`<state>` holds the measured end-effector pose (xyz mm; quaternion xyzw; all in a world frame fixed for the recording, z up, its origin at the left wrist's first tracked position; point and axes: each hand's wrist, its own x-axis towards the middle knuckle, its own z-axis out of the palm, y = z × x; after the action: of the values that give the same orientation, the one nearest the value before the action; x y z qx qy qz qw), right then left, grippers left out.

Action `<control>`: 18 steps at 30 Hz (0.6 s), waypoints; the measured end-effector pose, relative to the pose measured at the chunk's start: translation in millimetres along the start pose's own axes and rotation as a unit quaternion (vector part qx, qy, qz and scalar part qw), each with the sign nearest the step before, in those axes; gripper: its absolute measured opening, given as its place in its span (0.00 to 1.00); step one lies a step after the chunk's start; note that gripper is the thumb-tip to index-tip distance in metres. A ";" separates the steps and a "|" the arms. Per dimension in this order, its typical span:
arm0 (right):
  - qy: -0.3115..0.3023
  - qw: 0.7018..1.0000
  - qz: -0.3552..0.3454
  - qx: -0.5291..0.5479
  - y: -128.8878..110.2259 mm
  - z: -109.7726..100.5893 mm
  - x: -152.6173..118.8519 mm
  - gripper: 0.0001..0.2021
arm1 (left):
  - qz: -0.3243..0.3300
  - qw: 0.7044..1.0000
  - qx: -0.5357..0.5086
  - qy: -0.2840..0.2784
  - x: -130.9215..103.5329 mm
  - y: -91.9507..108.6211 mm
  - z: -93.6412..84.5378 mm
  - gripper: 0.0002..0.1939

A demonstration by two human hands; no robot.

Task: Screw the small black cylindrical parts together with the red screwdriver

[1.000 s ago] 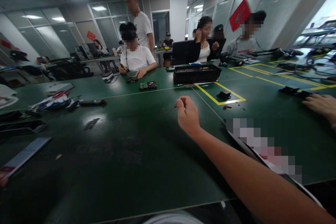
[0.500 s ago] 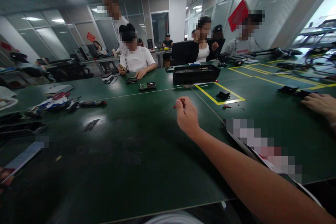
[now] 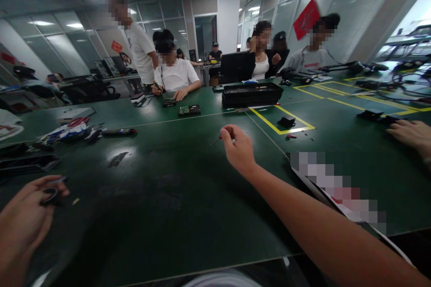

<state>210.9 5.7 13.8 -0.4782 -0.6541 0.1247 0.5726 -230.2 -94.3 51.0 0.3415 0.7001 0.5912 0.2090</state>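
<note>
My right hand is raised over the green table, closed around a small screwdriver. Its thin shaft points left and down, and a bit of red handle shows at the fingertips. At the lower left, my left hand is closed on a small black ring-shaped thing; its exact kind is unclear. A small pale scrap lies just right of that hand. At the bottom left edge, a shiny flat thing shows only in part.
Tools and cables lie at the left, beside a black pen-like tool. Ahead stand a black tray and circuit boards near a seated person. A small black part sits inside yellow tape. Another person's hand rests at the right.
My left hand has come into view at the lower left with the black ring-shaped thing. The long flat thing there has dropped toward the bottom edge. My right-hand fingers have shifted slightly on the screwdriver.
</note>
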 end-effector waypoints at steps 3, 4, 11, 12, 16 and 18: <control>-0.019 1.000 0.002 -0.007 -2.9 -1.9 0.1 0.15 | -0.011 0.996 -0.059 -0.062 -6.3 6.0 35.6 0.15; -0.024 1.000 0.005 -0.015 -4.0 -2.6 0.1 0.16 | -0.005 0.992 -0.063 -0.106 -10.1 10.4 49.2 0.16; -0.054 0.998 0.010 -0.042 -6.7 -4.3 -0.2 0.16 | 0.090 0.949 -0.065 -0.296 -36.0 42.7 153.8 0.18; -0.054 0.998 0.009 -0.040 -6.3 -4.2 -0.2 0.16 | 0.109 0.945 -0.063 -0.303 -39.9 45.2 169.1 0.18; -0.043 0.999 0.009 -0.022 -5.2 -3.4 -0.4 0.15 | 0.150 0.924 -0.036 -0.348 -58.7 42.8 224.3 0.14; -0.028 0.999 0.012 -0.015 -5.0 -2.8 -0.7 0.15 | 0.178 0.918 -0.010 -0.354 -69.7 34.5 245.3 0.13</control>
<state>210.8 1.5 17.8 -0.4909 -0.6660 0.1347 0.5452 -4.1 25.5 24.4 0.6452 0.5025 0.4658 0.3380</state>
